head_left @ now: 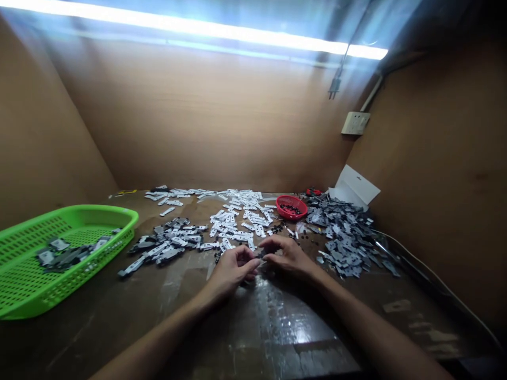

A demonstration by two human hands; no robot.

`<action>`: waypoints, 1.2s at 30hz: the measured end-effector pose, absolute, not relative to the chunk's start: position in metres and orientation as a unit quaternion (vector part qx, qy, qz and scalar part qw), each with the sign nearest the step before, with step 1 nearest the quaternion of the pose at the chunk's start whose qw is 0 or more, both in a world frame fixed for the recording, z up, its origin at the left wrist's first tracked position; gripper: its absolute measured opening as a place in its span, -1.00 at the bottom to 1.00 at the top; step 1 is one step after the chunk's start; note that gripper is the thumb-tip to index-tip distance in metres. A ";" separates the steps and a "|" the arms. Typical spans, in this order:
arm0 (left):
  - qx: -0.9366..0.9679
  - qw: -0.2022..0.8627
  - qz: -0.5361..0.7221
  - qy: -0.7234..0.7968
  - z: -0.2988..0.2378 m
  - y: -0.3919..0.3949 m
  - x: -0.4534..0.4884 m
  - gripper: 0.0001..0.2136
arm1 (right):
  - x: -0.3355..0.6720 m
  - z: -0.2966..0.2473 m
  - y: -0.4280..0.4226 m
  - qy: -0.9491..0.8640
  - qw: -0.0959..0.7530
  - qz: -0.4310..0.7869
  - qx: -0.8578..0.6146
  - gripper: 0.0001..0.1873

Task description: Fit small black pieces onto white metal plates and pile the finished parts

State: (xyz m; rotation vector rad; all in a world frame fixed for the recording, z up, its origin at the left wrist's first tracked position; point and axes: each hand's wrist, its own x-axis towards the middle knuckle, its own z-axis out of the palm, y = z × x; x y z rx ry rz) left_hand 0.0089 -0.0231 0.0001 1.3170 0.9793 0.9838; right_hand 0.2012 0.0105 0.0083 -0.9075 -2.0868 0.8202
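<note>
Close together over the middle of the table, my left hand [235, 266] and my right hand [287, 256] pinch at a small dark part [261, 254] between their fingertips. Most of that part is hidden by the fingers, so its kind does not show. Just beyond the hands lie loose white flat pieces [233, 224], spread toward the back wall. A heap of white-and-dark pieces [170, 240] is left of my left hand. Past my right hand stands a red basket [292, 199] with small black parts [291, 210] in it.
A green basket [122, 214] holding several grey pieces stands at the left. Grey flat parts [350, 237] form a big pile at the right, before a white card [354, 187]. A socket box [355, 123] and a hanging plug [335, 87] are on the right; wooden walls enclose the table.
</note>
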 end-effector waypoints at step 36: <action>0.548 0.582 0.369 0.474 -0.005 -0.009 0.003 -0.81 | 0.256 0.003 0.053 -0.755 0.363 0.222 -0.499 -0.78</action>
